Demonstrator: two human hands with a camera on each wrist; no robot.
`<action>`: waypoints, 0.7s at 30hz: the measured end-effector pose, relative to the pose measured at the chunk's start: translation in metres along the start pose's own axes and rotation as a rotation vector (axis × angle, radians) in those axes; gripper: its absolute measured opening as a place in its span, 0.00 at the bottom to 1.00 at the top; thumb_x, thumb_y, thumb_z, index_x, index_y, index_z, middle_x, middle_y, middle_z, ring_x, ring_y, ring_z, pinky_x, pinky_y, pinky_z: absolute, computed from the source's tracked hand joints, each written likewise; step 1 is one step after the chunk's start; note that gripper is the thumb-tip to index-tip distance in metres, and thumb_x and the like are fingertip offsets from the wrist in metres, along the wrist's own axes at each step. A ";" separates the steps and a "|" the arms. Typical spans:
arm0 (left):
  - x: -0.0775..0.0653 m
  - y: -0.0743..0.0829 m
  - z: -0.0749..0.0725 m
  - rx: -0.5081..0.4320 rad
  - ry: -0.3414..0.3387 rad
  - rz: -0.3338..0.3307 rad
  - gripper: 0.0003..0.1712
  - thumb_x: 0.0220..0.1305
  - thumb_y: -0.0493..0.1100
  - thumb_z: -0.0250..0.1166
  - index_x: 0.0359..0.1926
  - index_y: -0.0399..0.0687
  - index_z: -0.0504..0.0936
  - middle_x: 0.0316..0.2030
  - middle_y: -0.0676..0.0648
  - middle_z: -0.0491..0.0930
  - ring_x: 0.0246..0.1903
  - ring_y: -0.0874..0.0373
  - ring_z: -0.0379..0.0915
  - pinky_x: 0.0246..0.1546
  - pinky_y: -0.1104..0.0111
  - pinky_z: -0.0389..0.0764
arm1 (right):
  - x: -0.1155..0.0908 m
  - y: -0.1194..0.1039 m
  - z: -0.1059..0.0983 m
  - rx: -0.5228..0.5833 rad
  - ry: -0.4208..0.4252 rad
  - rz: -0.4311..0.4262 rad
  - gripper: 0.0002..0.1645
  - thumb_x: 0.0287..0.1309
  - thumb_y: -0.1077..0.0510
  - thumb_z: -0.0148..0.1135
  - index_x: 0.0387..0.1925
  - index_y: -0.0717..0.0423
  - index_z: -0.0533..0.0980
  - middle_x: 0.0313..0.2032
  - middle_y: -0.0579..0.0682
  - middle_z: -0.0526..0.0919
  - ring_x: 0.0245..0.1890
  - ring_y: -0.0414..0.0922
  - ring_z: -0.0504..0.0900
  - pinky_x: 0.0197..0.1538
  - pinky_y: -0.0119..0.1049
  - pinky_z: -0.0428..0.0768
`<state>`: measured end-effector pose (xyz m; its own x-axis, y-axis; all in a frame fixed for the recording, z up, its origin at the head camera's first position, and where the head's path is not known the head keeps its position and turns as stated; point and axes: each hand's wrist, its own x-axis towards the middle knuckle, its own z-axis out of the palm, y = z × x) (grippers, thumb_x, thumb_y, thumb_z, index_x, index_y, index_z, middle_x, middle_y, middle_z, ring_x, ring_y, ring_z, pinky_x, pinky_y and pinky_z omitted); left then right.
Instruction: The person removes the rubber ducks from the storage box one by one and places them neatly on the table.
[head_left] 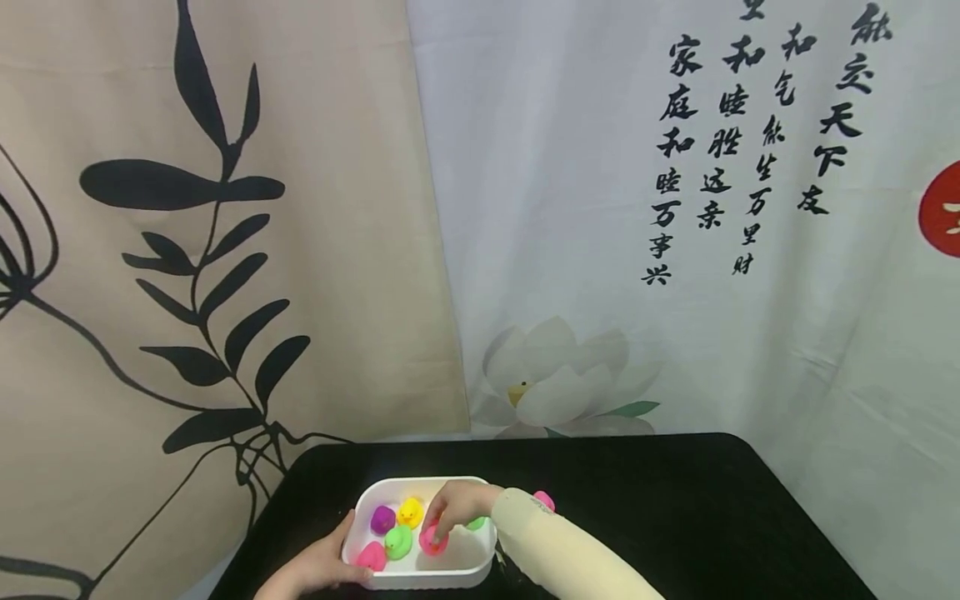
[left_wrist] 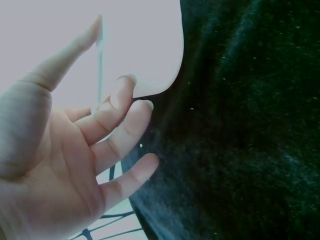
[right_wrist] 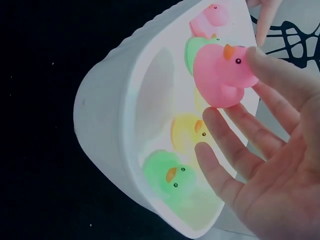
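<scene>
My right hand (head_left: 457,504) pinches a pink rubber duck (right_wrist: 220,75) between thumb and fingers, over the inside of a white plastic tub (head_left: 427,581). Around the tub's left end my left hand (head_left: 318,562) keeps a grip, with the thumb by the rim and the fingers along the outer wall. Inside lie a purple duck (head_left: 382,520), a yellow duck (head_left: 410,512), a green duck (head_left: 398,542) and another pink duck (head_left: 372,557). A second green duck (right_wrist: 167,175) sits at the right end, partly hidden by my hand in the head view.
The tub stands on a black cloth-covered table (head_left: 675,517). Just beyond my right sleeve (head_left: 570,546) a further pink duck (head_left: 544,500) peeks out on the table. Behind the table hangs a printed curtain (head_left: 360,250) with leaves, a lotus and writing.
</scene>
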<state>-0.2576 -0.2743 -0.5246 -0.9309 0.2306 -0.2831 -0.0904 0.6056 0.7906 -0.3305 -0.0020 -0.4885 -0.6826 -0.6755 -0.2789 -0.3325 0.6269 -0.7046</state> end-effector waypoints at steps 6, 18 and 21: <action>0.000 -0.002 0.003 -0.008 0.007 0.007 0.61 0.56 0.49 0.73 0.73 0.31 0.39 0.59 0.25 0.61 0.35 0.49 0.72 0.32 0.58 0.79 | -0.005 0.007 -0.007 0.028 0.031 0.006 0.07 0.52 0.60 0.71 0.36 0.48 0.87 0.32 0.39 0.82 0.33 0.41 0.75 0.44 0.47 0.80; 0.000 -0.006 0.004 -0.023 -0.014 -0.001 0.62 0.55 0.49 0.73 0.74 0.37 0.38 0.53 0.31 0.65 0.28 0.49 0.69 0.27 0.66 0.74 | -0.024 0.022 -0.019 0.024 0.045 0.003 0.09 0.52 0.57 0.70 0.37 0.48 0.86 0.33 0.38 0.83 0.35 0.40 0.75 0.40 0.42 0.80; -0.001 -0.005 0.004 -0.047 -0.022 0.006 0.61 0.56 0.47 0.72 0.74 0.36 0.38 0.50 0.33 0.67 0.25 0.50 0.68 0.25 0.68 0.73 | -0.028 0.026 -0.025 0.017 0.048 0.003 0.08 0.53 0.57 0.70 0.37 0.46 0.87 0.35 0.37 0.82 0.37 0.39 0.75 0.41 0.43 0.80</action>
<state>-0.2552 -0.2745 -0.5302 -0.9236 0.2511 -0.2898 -0.1019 0.5680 0.8167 -0.3359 0.0429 -0.4824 -0.7137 -0.6544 -0.2497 -0.3196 0.6215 -0.7152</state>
